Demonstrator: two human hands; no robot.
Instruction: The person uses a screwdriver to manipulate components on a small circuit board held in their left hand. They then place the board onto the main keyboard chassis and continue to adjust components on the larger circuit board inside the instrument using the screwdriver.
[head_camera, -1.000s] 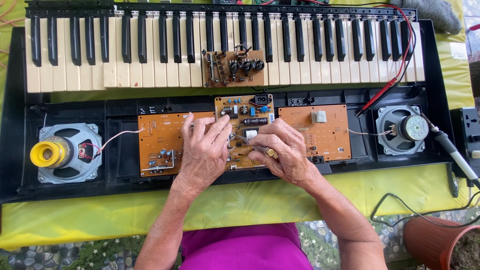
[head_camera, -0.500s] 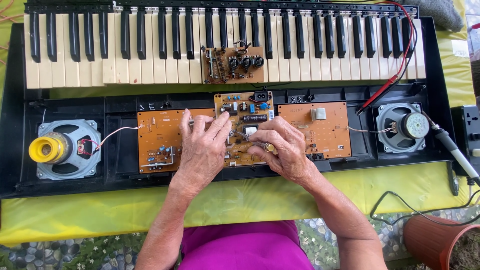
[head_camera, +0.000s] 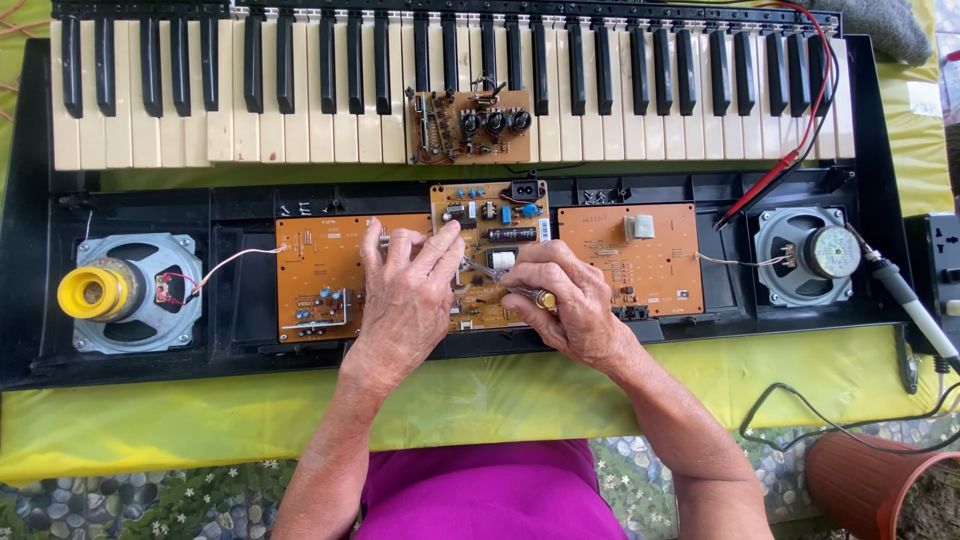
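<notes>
Already opened up, keyboard case (head_camera: 30, 300) at frame centre; both hands together on middle circuit board (head_camera: 495, 225), right hand (head_camera: 565, 305) pinching metal tweezers (head_camera: 485, 272), left hand (head_camera: 405, 300) pressing flat; repair unfinished

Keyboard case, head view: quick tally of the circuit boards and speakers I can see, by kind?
Circuit boards: 4 - left board, middle board under both hands, right board, small board lying on the keys.
Speakers: 2 - left speaker, right speaker.
Total: 6.

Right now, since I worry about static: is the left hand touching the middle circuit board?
Touching. The head view shows the left hand with fingertips resting on the middle circuit board.
</notes>
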